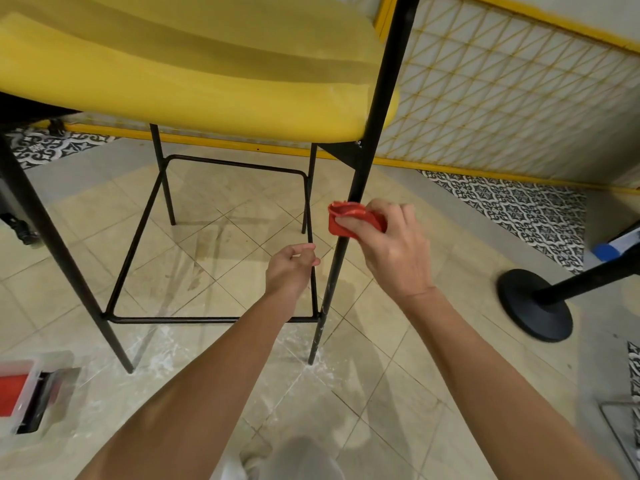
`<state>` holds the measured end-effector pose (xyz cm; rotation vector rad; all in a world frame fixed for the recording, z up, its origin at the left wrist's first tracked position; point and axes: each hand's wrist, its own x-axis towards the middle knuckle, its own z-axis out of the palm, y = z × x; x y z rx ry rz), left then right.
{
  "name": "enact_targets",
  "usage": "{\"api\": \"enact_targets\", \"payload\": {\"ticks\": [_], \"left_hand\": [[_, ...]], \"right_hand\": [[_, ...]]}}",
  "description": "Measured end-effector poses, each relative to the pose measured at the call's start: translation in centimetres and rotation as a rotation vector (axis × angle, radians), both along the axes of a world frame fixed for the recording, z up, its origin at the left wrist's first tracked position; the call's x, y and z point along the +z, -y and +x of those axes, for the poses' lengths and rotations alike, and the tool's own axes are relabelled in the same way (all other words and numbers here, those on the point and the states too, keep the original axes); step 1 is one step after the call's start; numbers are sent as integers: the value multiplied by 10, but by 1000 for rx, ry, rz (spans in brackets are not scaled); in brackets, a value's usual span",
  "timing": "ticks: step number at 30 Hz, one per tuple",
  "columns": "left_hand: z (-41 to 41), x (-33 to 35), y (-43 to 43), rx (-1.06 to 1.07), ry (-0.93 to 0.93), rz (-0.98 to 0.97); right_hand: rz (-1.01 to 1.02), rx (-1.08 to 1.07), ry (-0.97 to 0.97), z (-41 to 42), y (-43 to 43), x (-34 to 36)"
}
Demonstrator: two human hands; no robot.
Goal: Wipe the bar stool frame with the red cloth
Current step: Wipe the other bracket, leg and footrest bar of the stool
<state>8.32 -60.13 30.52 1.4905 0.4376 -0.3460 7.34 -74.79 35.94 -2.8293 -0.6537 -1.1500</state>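
A bar stool with a yellow seat [194,74] stands on thin black metal legs over the tiled floor. Its near right leg [367,157] runs down through the middle of the view. My right hand [394,247] holds the red cloth [346,220] wrapped round that leg, about halfway down. My left hand [291,268] grips the thin black footrest bar [313,296] just left of that leg. The footrest ring [207,319] joins all the legs lower down.
A clear plastic box [24,393] with red contents lies on the floor at lower left. A black round post base [535,306] stands at right. A yellow-framed mesh panel [519,98] runs behind the stool. White dust marks the tiles near the leg feet.
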Motion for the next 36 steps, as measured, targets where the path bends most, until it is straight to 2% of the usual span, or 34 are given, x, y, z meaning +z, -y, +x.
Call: {"api": "enact_targets", "payload": {"ticks": [5, 11, 14, 21, 24, 33, 36], "left_hand": [[3, 12, 2, 17, 17, -25], [1, 26, 2, 3, 64, -28], [1, 32, -1, -6, 72, -13], [4, 44, 0, -6, 115, -14], [3, 48, 4, 3, 108, -14], [2, 52, 3, 5, 116, -17], [3, 54, -2, 9, 121, -8]], "right_hand": [[4, 30, 22, 5, 1, 13], [-125, 24, -189, -11, 8, -13], [-159, 21, -213, -13, 13, -9], [-49, 125, 46, 1, 0, 53], [-64, 85, 76, 6, -5, 64], [-134, 41, -149, -8, 5, 22], [-137, 88, -139, -11, 4, 28]]}}
